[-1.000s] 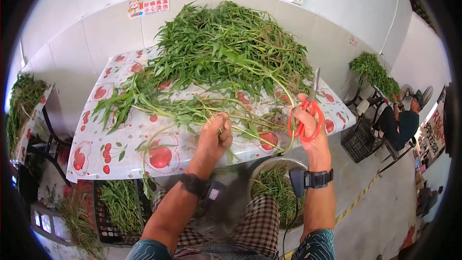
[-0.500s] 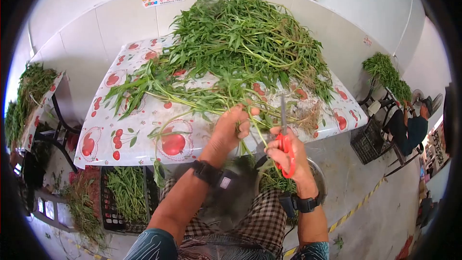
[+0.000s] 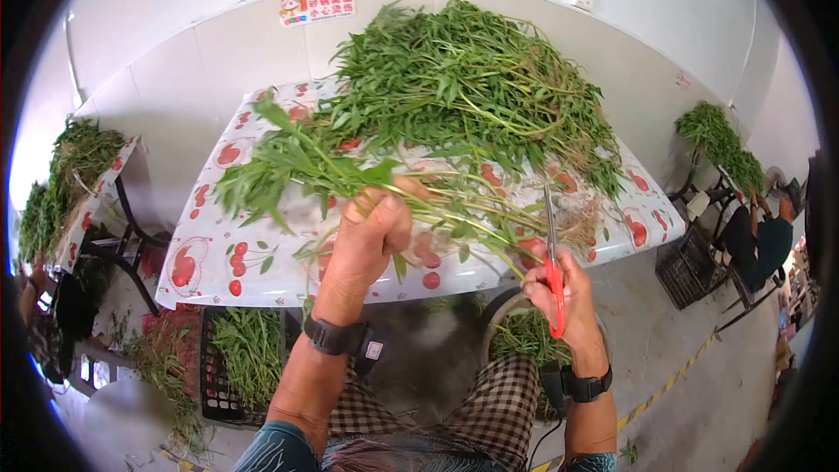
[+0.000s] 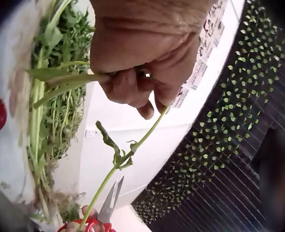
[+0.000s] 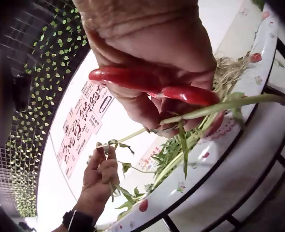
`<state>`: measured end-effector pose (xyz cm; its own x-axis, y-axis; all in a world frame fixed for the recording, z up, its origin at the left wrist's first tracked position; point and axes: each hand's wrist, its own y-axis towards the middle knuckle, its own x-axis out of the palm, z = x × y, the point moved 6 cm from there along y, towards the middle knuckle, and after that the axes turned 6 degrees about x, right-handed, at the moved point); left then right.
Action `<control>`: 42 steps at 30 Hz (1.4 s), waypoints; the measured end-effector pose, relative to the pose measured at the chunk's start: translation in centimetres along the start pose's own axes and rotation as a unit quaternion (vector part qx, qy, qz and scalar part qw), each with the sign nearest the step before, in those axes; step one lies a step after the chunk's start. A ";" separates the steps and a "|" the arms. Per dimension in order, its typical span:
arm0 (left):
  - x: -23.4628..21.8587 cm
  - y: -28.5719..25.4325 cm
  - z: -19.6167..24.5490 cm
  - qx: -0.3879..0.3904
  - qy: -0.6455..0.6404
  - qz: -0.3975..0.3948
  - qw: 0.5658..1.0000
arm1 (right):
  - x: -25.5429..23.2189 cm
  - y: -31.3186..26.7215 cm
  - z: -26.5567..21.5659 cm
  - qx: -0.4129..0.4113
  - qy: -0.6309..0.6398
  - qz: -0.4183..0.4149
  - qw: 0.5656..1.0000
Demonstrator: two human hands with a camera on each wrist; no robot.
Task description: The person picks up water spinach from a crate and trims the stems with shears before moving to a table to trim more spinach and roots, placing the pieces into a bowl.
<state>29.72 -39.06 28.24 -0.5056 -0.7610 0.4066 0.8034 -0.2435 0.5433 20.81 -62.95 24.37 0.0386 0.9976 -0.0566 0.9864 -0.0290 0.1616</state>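
My left hand (image 3: 374,232) grips leafy green stems (image 3: 328,157) over the near part of the table, leaves spreading to its left. In the left wrist view one long stem (image 4: 103,186) runs from its fingertips to the other hand. My right hand (image 3: 568,297) has red-handled scissors (image 3: 554,284) in its palm, blades pointing up and away. Its thumb and fingers pinch the other end of that stem (image 5: 205,112), whose thick end sticks out past the hand. More long stems (image 3: 463,210) with pale roots lie on the table beneath.
A big heap of greens (image 3: 472,79) covers the back of the flowered tablecloth (image 3: 205,271). Below stand a black crate of greens (image 3: 249,354) and a round basin of cut greens (image 3: 529,336). Another person (image 3: 769,240) sits far right by a second table.
The hands came together at the stem, then drew apart: the left went left with its stems, the right moved right with the scissors. The head view has also shifted.
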 end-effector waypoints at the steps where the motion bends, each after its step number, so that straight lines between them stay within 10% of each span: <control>1: -0.9 -0.1 0.3 -0.005 -0.011 0.022 1.000 | 0.5 0.7 -0.3 0.003 -0.021 0.002 1.000; 7: -6.8 -2.4 0.3 -0.038 -0.074 0.205 0.975 | 3.1 5.3 -5.1 -0.067 -0.358 0.062 0.929; 12: -10.4 -3.7 -2.6 -0.055 -0.077 0.282 0.955 | 3.5 8.1 -8.7 -0.186 -0.385 0.187 0.884; 15: -10.8 -4.1 -2.9 -0.057 -0.082 0.312 0.945 | 3.2 8.5 -5.3 -0.075 -0.147 0.060 0.984; 18: -10.2 -4.2 -2.9 -0.043 -0.084 0.303 0.948 | 5.8 4.9 -2.0 0.095 0.148 -0.146 0.974; 24: -8.4 -4.3 -2.2 -0.045 -0.026 0.242 0.969 | 12.4 1.0 1.0 0.197 0.147 -0.281 0.928; 42: -8.9 -4.6 -2.1 -0.021 -0.050 0.261 0.964 | 13.9 2.0 1.5 0.176 -0.089 -0.263 0.945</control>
<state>31.20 -32.50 20.58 -0.0548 -0.7253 0.6863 0.9674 0.1317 0.2164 23.57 -49.23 22.40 -0.4758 0.8547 -0.2077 0.8676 0.4173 -0.2704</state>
